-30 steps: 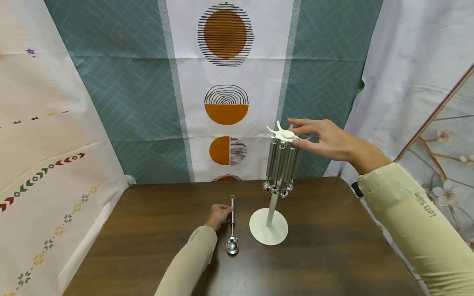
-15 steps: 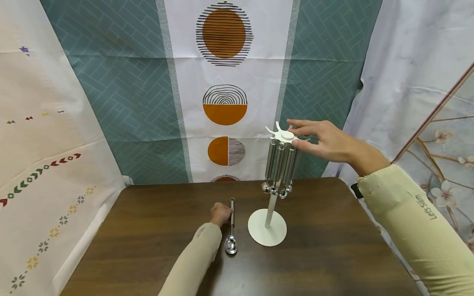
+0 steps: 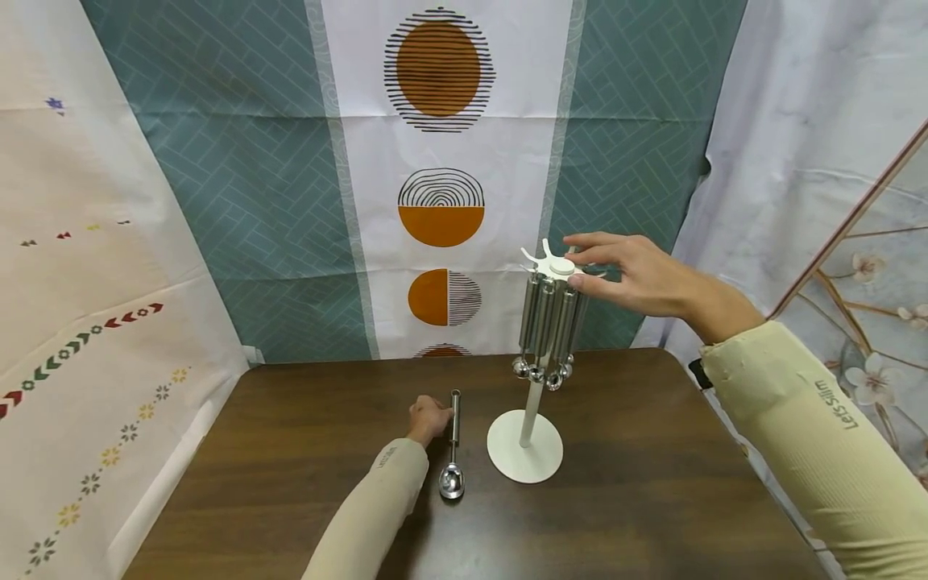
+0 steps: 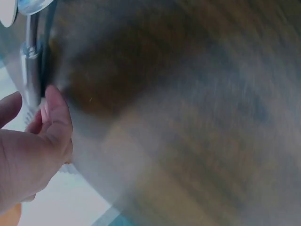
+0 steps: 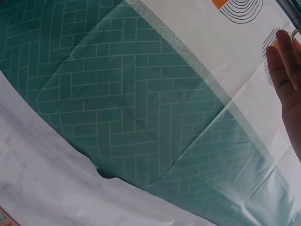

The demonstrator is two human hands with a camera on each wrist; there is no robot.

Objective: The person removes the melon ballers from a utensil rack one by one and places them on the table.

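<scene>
A metal ice cream scoop lies flat on the table, its ringed handle end toward the wall. My left hand is at the upper handle from the left; in the left wrist view the thumb and fingers stand on either side of the handle. To the right rises a white stand with a hooked top. Several metal utensils with shiny round heads hang from it. My right hand touches the stand's top with straight, spread thumb and fingers.
The brown wooden table runs back to a teal and white patterned cloth. Pale cloths hang at the left and right. The stand's round base sits just right of the scoop.
My left hand has curled more at the scoop's handle and shifted slightly. The scoop has slid a little toward me. My right hand and the stand keep their places.
</scene>
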